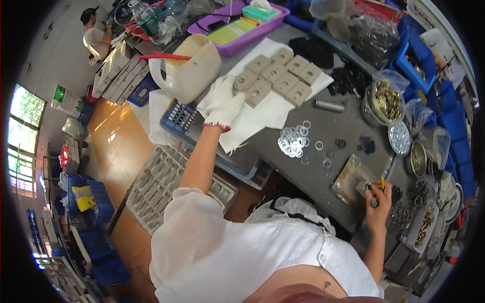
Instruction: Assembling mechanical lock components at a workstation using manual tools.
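Observation:
My left hand [225,102], in a white knitted glove with a red cuff, reaches out to a group of beige plates [274,72], each with a hole. Its fingers close at the edge of the nearest left plate [245,80]; part of the grip is hidden. The plates lie in rows on white cloth [268,117]. My bare right hand [379,204] is closed round a small dark metal piece [374,202], with something yellow [382,184] at the fingers. It is beside a worn metal block [353,178] on the bench.
Shiny washers [292,142] lie mid-bench beside a metal tube [329,105]. A white jug [189,70] and purple tray [237,45] stand at the back left. Bowls of small parts [386,101] line the right side. A moulded grey tray [159,189] sits low left. Another person [97,38] is far left.

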